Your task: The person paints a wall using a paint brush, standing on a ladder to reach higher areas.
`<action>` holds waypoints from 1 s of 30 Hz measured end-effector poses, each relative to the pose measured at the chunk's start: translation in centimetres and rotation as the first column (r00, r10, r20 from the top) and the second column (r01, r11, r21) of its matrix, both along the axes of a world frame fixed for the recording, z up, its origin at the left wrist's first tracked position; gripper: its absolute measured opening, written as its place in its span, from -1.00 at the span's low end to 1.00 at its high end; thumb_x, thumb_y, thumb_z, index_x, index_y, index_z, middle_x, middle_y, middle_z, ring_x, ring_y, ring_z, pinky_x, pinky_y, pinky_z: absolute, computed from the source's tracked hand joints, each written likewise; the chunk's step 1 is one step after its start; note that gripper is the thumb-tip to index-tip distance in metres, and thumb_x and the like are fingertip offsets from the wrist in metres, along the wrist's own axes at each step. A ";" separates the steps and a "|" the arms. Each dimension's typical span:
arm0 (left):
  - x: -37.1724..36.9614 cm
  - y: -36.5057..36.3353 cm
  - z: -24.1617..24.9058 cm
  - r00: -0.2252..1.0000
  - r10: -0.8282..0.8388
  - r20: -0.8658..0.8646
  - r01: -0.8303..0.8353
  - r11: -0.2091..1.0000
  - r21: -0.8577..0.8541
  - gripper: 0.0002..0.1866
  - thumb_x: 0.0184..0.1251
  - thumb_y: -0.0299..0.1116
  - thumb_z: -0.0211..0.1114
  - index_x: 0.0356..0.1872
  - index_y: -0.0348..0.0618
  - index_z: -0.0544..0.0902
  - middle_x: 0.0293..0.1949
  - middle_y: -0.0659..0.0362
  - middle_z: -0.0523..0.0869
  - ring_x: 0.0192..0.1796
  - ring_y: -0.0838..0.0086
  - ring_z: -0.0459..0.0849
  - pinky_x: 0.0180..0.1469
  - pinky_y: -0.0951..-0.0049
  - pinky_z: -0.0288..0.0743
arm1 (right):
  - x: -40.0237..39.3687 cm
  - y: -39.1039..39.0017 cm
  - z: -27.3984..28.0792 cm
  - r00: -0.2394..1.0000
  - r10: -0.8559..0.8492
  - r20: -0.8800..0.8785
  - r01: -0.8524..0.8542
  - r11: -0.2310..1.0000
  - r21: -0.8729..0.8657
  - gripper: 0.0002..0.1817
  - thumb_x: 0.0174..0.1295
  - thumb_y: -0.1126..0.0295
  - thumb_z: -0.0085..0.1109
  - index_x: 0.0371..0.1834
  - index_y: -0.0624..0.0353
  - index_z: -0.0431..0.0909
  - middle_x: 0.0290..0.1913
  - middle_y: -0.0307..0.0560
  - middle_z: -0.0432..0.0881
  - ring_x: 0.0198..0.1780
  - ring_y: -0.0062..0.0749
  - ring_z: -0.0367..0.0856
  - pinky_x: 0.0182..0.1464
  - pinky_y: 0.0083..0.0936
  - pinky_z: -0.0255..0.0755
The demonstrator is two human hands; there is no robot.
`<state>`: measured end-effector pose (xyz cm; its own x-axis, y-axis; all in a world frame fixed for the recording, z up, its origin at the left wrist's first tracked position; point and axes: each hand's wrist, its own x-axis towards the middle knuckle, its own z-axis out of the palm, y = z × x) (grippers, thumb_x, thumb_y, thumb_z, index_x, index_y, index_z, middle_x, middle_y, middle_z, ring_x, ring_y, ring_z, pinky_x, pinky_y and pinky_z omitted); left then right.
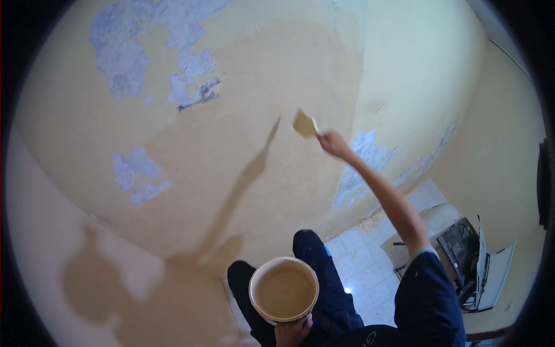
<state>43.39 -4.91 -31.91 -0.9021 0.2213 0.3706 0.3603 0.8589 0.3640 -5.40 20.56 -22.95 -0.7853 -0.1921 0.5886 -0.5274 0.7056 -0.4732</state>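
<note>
My right hand (334, 144) is closed round the handle of a wide paintbrush (303, 123), its head coated beige. The arm reaches up and forward, so the brush is close in front of the wall (260, 75). Low over my lap, my left hand (293, 331) grips the near side of a round bucket (313, 309). Thin beige paint (284, 292) fills part of it, and smears mark the rim. Around the brush the wall has a broad darker tan area that looks freshly coated.
Bluish bare patches (121, 58) show where the wall's coating has peeled, with another patch (365, 159) right of my forearm. My knees are bent below the bucket. A dark slatted piece of equipment (459, 246) stands at the right on the tiled floor (358, 260).
</note>
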 end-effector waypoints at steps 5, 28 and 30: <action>0.7 -0.8 -1.7 1.000 -0.007 -0.001 0.007 0.997 0.081 -0.84 0.09 -0.19 0.35 -0.34 0.04 0.74 -0.32 0.25 0.73 -0.35 0.37 0.69 -0.32 0.37 0.58 | 19.1 1.2 -19.2 0.789 -0.042 0.613 0.200 0.961 -0.190 -0.34 0.33 -0.09 -0.07 -0.71 0.29 0.44 -0.78 -0.19 0.38 -0.67 -0.56 0.39 -0.62 -0.36 0.25; 0.0 -1.0 -1.3 0.999 -0.046 -0.004 0.046 0.999 -0.026 -0.82 0.03 -0.23 0.40 -0.33 0.01 0.73 -0.32 0.26 0.74 -0.32 0.38 0.71 -0.29 0.34 0.55 | 60.7 2.8 -33.2 0.340 -0.189 0.921 0.871 0.432 -0.233 -0.56 0.29 0.19 0.13 -0.69 0.20 0.37 -0.70 -0.39 0.32 -0.61 -0.70 0.19 -0.61 -0.52 0.03; 0.0 -0.7 -1.2 0.999 -0.037 -0.015 0.036 0.999 -0.028 -0.82 0.03 -0.23 0.39 -0.34 0.00 0.73 -0.34 0.25 0.74 -0.32 0.37 0.71 -0.28 0.34 0.55 | 60.6 2.6 -34.1 0.265 -0.153 0.952 0.870 0.463 -0.168 -0.56 0.29 0.18 0.13 -0.68 0.20 0.38 -0.68 -0.38 0.34 -0.59 -0.71 0.20 -0.60 -0.53 0.04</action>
